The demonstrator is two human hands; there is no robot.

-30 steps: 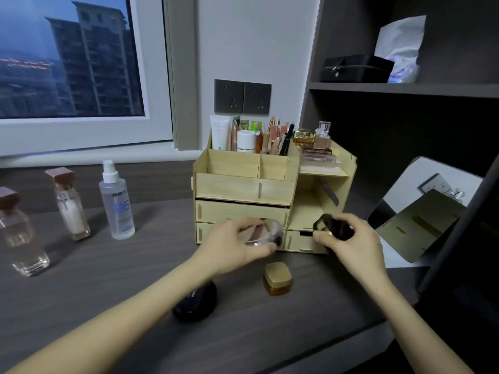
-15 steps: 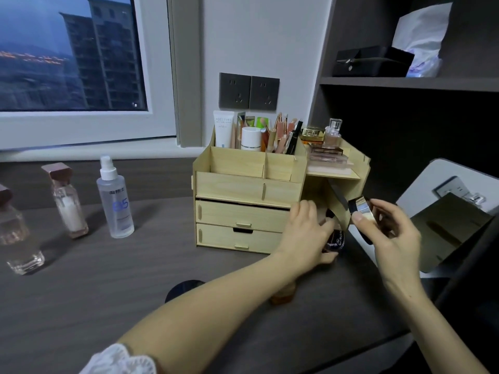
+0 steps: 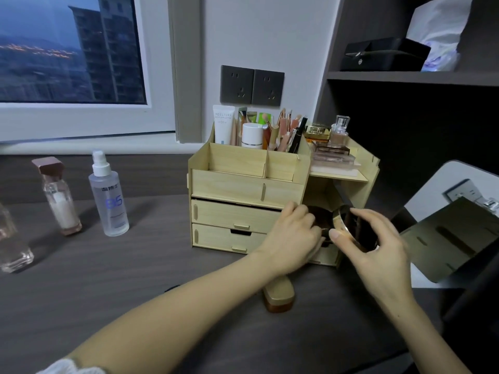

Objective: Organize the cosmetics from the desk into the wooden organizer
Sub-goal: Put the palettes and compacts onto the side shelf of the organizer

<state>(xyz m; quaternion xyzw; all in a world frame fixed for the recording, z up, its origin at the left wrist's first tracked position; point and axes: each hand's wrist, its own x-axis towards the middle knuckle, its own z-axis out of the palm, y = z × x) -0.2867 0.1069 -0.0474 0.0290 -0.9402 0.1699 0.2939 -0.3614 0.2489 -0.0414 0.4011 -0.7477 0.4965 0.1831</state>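
Observation:
The pale wooden organizer point(image 3: 237, 184) stands at the back of the desk, its top slots full of tubes and brushes. My left hand point(image 3: 293, 238) reaches into the open lower right cubby point(image 3: 318, 195), fingers closed on a dark round compact point(image 3: 322, 220). My right hand point(image 3: 378, 244) holds a second round compact point(image 3: 344, 225) with a gold rim on edge at the cubby's mouth, right beside the first. A gold-lidded amber jar point(image 3: 279, 295) sits on the desk under my left wrist.
A clear spray bottle point(image 3: 108, 195), a pink-capped bottle point(image 3: 59, 195) and a glass bottle point(image 3: 13, 244) stand at the left. A tilted mirror point(image 3: 459, 225) sits right of the organizer. A dark round item point(image 3: 172, 288) peeks from under my left forearm.
Both hands have carried their compacts from in front of the drawers to the right cubby. The left hand now pushes deeper inside, and the right compact has closed in beside it.

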